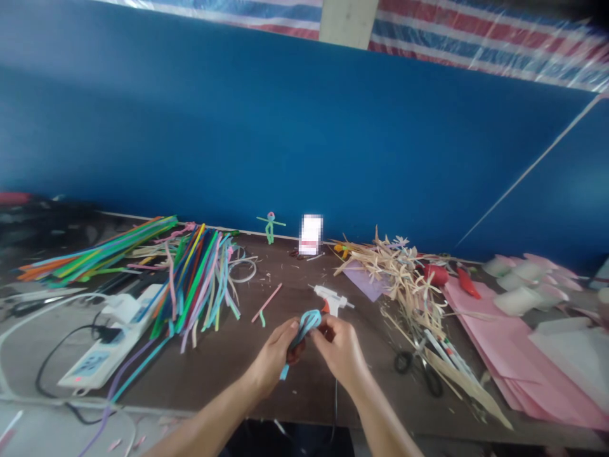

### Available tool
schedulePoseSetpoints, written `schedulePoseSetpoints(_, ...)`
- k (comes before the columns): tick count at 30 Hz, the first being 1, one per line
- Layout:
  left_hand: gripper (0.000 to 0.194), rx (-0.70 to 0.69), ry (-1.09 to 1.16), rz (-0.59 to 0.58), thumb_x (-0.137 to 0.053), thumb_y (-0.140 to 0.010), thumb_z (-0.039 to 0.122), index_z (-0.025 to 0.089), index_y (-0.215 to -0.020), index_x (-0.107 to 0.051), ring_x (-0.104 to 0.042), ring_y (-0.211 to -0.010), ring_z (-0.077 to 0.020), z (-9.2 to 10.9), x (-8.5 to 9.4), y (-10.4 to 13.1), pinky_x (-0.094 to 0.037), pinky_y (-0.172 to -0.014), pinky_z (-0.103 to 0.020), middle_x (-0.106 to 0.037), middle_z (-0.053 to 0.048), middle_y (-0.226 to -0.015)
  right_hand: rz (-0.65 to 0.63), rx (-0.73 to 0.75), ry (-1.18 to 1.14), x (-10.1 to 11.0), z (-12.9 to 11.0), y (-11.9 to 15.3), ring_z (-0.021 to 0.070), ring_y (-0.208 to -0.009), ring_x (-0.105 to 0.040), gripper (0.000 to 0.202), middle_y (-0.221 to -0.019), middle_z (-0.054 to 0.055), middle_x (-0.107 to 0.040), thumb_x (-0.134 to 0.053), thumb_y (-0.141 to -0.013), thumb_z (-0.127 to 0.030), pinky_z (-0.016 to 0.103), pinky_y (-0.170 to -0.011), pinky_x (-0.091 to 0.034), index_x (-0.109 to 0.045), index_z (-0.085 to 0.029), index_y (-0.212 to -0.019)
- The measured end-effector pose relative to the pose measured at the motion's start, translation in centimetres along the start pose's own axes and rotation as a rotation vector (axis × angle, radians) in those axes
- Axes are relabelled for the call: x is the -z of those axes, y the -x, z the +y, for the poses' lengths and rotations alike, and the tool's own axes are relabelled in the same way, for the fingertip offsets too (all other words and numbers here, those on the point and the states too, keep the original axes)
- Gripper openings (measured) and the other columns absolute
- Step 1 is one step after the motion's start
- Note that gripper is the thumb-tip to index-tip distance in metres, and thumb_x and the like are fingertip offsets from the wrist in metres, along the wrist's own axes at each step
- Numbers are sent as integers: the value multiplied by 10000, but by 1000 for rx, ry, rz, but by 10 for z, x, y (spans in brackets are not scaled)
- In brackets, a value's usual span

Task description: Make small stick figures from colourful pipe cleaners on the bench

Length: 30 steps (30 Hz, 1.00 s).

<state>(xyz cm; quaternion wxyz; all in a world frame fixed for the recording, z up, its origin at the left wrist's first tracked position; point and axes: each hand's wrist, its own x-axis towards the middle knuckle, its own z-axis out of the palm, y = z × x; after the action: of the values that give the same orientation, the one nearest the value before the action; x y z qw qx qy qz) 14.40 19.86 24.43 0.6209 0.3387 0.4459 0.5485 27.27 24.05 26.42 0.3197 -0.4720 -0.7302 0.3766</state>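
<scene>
Light blue pipe cleaners (309, 320), bent into a loop, are held over the front middle of the table. My left hand (284, 346) is closed round the lower part, and a short blue end sticks out beneath it. The fingers of my right hand (337, 343) pinch the right side of the loop. Just behind my hands lies a white glue gun (329, 298) with an orange trigger. A pink pipe cleaner piece (266, 303) and a short green piece (262, 318) rest to the left.
Bundles of coloured pipe cleaners (190, 279) and a white power strip (107, 355) with cords occupy the left. A small green figure (270, 228) stands at the back. To the right are dried straw strips (404, 279), black-handled scissors (419, 365) and pink sheets (504, 355).
</scene>
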Motion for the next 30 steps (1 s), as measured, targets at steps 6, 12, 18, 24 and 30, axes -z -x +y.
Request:
schedulePoseSetpoints(6, 262, 56, 31, -56, -533, -726, 402, 166, -681, -428, -220, -447, -52, 1, 0, -2, -133, -431, -204, -324, 72, -500, -25, 16, 8, 1, -2, 1, 94, -493, -450, 127, -559, -26, -551, -512, -739, -258, 185, -480, -332, -601, -179, -693)
schedulePoseSetpoints(12, 285, 76, 51, -71, -560, -695, 428, 167, -714, -447, -204, -440, -53, 3, -2, -1, -120, -427, -200, -275, 84, -491, -69, 59, 12, 6, -7, 3, 86, -500, -441, 122, -573, -34, -536, -535, -741, -284, 179, -487, -334, -607, -186, -743)
schedulePoseSetpoints(18, 285, 47, -38, -56, -539, -710, 434, 159, -710, -467, -213, -448, -57, 0, -4, 0, -145, -427, -197, -287, 81, -489, -49, 29, 38, 7, -3, 1, 94, -508, -451, 132, -558, -33, -540, -545, -735, -299, 185, -494, -333, -614, -187, -728)
schedulePoseSetpoints(24, 311, -14, -187, -57, -488, -753, 458, 148, -733, -495, -255, -481, -63, -6, 0, 0, -198, -450, -196, -300, 68, -527, -46, 6, 39, 8, -5, 3, 105, -535, -483, 115, -596, -23, -578, -534, -734, -277, 192, -523, -352, -609, -190, -729)
schedulePoseSetpoints(30, 298, -31, -132, -149, -494, -768, 438, 141, -734, -493, -256, -463, -57, -4, 3, 1, -200, -444, -199, -320, 67, -511, -77, 10, 57, 12, -10, 3, 116, -552, -499, 120, -603, -14, -590, -538, -730, -285, 197, -532, -356, -606, -188, -708)
